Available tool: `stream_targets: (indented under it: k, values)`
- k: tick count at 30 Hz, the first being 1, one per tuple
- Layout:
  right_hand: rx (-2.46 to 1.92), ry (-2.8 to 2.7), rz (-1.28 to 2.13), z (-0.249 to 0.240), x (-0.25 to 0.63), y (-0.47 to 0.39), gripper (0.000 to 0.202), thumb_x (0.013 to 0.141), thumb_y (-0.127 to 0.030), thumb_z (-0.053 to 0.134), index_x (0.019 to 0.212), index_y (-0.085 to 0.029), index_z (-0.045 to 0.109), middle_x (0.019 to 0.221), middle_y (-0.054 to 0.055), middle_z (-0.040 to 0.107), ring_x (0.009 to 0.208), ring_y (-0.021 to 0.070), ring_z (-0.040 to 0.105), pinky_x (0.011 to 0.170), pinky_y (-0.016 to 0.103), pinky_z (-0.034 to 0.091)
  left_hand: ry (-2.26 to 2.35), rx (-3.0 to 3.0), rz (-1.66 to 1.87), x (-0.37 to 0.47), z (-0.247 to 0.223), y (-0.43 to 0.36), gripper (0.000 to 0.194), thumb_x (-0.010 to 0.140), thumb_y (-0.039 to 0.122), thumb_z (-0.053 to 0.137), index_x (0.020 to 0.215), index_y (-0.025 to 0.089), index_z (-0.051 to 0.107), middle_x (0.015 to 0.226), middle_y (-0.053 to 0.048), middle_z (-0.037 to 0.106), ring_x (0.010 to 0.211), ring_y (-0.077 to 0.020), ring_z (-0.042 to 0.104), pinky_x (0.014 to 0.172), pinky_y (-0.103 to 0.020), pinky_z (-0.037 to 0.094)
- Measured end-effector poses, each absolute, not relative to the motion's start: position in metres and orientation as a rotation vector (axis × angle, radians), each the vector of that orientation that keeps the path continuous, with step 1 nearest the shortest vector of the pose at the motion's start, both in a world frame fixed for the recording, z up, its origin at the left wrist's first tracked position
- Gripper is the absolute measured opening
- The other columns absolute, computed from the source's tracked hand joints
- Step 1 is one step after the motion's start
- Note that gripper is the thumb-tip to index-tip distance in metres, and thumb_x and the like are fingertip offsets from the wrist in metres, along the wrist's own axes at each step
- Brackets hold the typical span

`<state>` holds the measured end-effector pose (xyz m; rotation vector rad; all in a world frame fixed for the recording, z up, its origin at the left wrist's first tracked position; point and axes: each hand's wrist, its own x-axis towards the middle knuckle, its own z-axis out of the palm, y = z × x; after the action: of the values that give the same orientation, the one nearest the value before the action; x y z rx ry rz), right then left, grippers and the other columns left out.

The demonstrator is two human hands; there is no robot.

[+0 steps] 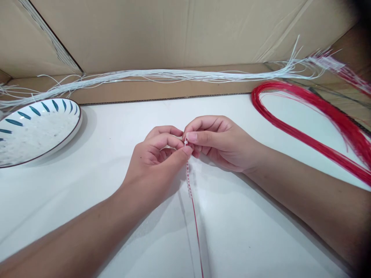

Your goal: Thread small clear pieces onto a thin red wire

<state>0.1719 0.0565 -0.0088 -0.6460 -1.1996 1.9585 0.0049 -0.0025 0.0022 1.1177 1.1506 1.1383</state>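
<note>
In the middle of the view both hands meet over the white table. My left hand (162, 154) pinches a thin red cord (197, 227) between thumb and forefinger. Just below the fingers, small clear beads (188, 179) sit in a row on the cord, which runs down to the near edge of the view. A short white cord with a small knot or loop (186, 142) sticks up between the fingertips. My right hand (217, 141) is closed at that white end, thumb against forefinger; its fingertips partly hide what they grip.
A white plate (77, 127) with blue-green leaf marks holds many tiny clear pieces at the left. Long white cords (174, 74) lie along the cardboard wall (145, 34) at the back. A looped bundle of red cords (278, 119) rests at the right.
</note>
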Motion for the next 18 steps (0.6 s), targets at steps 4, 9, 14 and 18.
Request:
stream_targets:
  k: [4, 9, 14, 18]
  values:
    - [-0.666, -1.192, 1.957, -0.0086, 0.1714, 0.0566, 0.022, 0.076, -0.027, 0.091, 0.075, -0.013, 0.073, 0.066, 0.000, 0.070, 0.058, 0.0069, 0.060, 0.054, 0.019, 0.050, 1.152, 1.110, 1.138, 0.0045, 0.0036, -0.0037, 0.018, 0.083, 0.021, 0.075, 0.065, 0.020, 0.070, 0.115, -0.002, 0.059, 0.090, -0.0148, 0.064, 0.078, -0.030, 0.056]
    - [-0.661, -1.171, 1.959, -0.0086, 0.1718, 0.0564, 0.023, 0.075, -0.028, 0.092, 0.075, -0.014, 0.074, 0.066, -0.001, 0.069, 0.058, 0.0070, 0.060, 0.056, 0.019, 0.051, 1.143, 1.076, 1.130, 0.0061, 0.0045, -0.0039, 0.017, 0.081, 0.022, 0.076, 0.065, 0.019, 0.070, 0.117, -0.001, 0.059, 0.080, -0.0121, 0.063, 0.070, -0.030, 0.055]
    - [-0.659, -1.175, 1.957, -0.0087, 0.1714, 0.0567, 0.021, 0.075, -0.026, 0.091, 0.074, -0.014, 0.074, 0.066, 0.000, 0.069, 0.058, 0.0068, 0.060, 0.055, 0.018, 0.050, 1.154, 1.086, 1.138, 0.0058, 0.0037, -0.0038, 0.017, 0.081, 0.020, 0.076, 0.065, 0.019, 0.070, 0.116, -0.002, 0.059, 0.088, -0.0146, 0.063, 0.078, -0.031, 0.055]
    - [-0.684, -1.198, 1.927, -0.0090, 0.1713, 0.0558, 0.020, 0.075, -0.027, 0.091, 0.074, -0.015, 0.075, 0.065, -0.001, 0.069, 0.058, 0.0071, 0.058, 0.055, 0.019, 0.049, 1.117, 1.102, 1.146, 0.0042, 0.0014, -0.0025, 0.018, 0.086, 0.030, 0.075, 0.071, 0.020, 0.072, 0.112, -0.003, 0.061, 0.084, -0.0139, 0.063, 0.078, -0.031, 0.055]
